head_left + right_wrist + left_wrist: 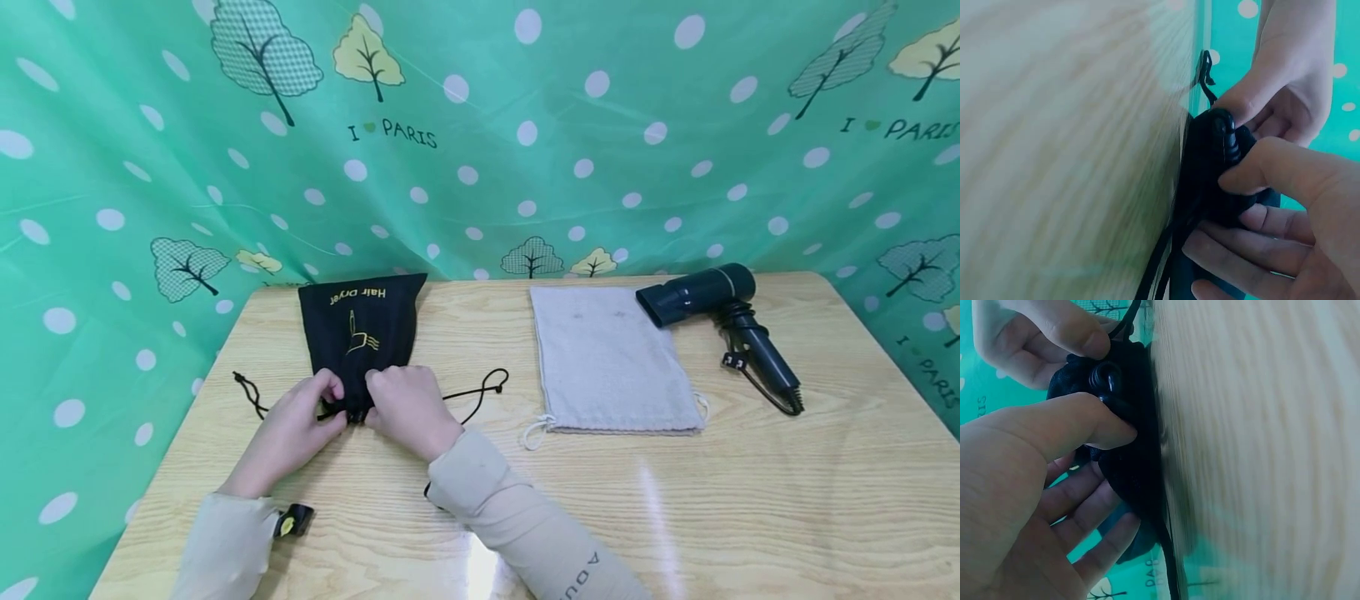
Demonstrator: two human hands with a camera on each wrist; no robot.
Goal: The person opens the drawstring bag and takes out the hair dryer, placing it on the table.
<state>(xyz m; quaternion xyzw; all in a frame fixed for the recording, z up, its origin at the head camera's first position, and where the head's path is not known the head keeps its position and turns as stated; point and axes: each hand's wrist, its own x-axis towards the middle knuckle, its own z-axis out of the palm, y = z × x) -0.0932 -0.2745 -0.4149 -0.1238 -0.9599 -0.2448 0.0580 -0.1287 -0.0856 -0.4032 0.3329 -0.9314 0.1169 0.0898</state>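
Note:
A black drawstring bag (360, 321) printed "Hair Dryer" lies at the table's left side, its mouth toward me. My left hand (303, 425) pinches the left side of the gathered mouth between thumb and fingers. On the opposite side, my right hand (408, 404) grips the cloth, the thumb near the opening. Inside the mouth a dark ribbed cord end (1105, 378) shows in the left wrist view; the rest of that item is hidden by the bag. Black drawstrings (480, 390) stick out to both sides.
A grey cloth pouch (611, 362) with white strings lies flat right of the hands. A dark hair dryer (705, 292) with its cord wrapped round the handle rests partly on the pouch's corner. Behind the wooden table (720, 508) hangs a green dotted curtain (480, 125).

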